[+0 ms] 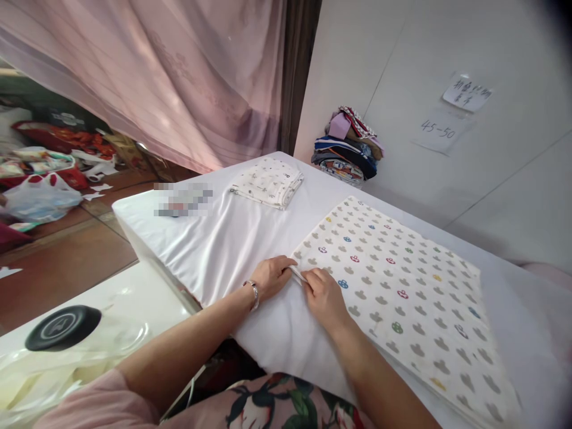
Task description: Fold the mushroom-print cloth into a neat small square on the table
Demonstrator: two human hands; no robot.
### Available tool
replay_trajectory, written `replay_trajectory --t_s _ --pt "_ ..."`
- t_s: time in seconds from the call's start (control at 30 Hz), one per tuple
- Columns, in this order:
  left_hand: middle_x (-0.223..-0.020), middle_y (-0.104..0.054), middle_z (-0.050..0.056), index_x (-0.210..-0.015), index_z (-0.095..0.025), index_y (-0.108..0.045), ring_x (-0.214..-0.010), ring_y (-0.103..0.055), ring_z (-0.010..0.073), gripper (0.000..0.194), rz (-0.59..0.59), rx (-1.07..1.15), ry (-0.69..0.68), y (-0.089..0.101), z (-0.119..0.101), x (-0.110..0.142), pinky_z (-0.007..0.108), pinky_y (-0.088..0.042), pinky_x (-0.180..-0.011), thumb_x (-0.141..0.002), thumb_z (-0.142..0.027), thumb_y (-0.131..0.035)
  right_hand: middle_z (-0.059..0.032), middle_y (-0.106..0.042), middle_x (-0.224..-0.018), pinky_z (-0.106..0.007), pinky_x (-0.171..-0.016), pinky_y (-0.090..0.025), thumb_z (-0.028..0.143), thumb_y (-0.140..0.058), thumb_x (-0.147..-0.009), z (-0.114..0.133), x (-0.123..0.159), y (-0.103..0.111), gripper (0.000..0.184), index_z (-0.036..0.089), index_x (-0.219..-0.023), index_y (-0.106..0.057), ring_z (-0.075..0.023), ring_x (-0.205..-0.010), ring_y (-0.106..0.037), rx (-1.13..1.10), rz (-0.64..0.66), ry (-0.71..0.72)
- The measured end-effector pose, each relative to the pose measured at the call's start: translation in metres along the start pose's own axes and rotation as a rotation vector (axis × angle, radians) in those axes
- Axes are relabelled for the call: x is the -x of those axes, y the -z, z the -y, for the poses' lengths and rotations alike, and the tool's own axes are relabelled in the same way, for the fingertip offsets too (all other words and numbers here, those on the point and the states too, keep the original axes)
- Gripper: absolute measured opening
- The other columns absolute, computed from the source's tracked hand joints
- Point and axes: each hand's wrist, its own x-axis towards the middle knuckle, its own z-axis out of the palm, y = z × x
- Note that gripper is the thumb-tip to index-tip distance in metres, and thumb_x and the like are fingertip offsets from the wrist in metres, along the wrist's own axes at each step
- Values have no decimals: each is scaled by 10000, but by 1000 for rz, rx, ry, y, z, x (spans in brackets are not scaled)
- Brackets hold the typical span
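A white cloth (379,280) printed with grey shapes and small coloured motifs lies spread flat on the right part of the white-covered table (214,250). At its near left corner, my left hand (271,277) pinches the edge, a bracelet round the wrist. Close beside it, my right hand (325,296) also grips that corner with bent fingers. A short strip of the edge shows between the two hands. Farther back lies a folded white cloth (267,182) with a small dark print, apart from both hands.
A stack of folded clothes (345,146) sits at the table's back edge by the white wall. A blurred-out item (183,199) lies at the left corner. At lower left, a black round object (63,328) rests on a white surface. A pink curtain (179,71) hangs behind; bags (42,196) lie on the floor.
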Motion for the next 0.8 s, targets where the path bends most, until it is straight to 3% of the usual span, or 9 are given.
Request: replay_trajectory --t_s 0.17,0.33,0.53,0.8 --pt "-956 -659 1 -1027 -221 -626 -843 -602 143 340 -18 17 -5 0 1 0 240 -438 -788 -788 -176 -388 -25 -550 -800 -255 -684 -381 80 -437 -791 -12 4 16 224 210 -875 -599 -160 -803 -504 103 113 -60" --pt "-1002 -662 14 -1032 -210 -630 -899 -605 169 350 -6 0 8 -1 0 -1 272 -440 -833 -782 -180 -388 3 -551 -819 -241 -690 -371 95 -444 -782 -16 2 26 190 216 -848 -575 -135 -796 -515 42 200 -135" --pt "-1051 -657 19 -1057 -213 -634 -948 -603 185 368 -3 -5 45 -2 -2 -1 290 -436 -876 -780 -187 -392 -9 -547 -834 -241 -667 -367 95 -437 -789 -16 8 26 176 210 -819 -566 -138 -791 -505 61 194 -61" --pt "-1072 -645 -4 -1121 -262 -609 -952 -596 185 421 35 57 13 2 -3 0 287 -434 -859 -785 -177 -371 -46 -539 -838 -262 -709 -394 111 -424 -830 -21 33 27 199 191 -940 -570 -170 -826 -491 198 96 -10"
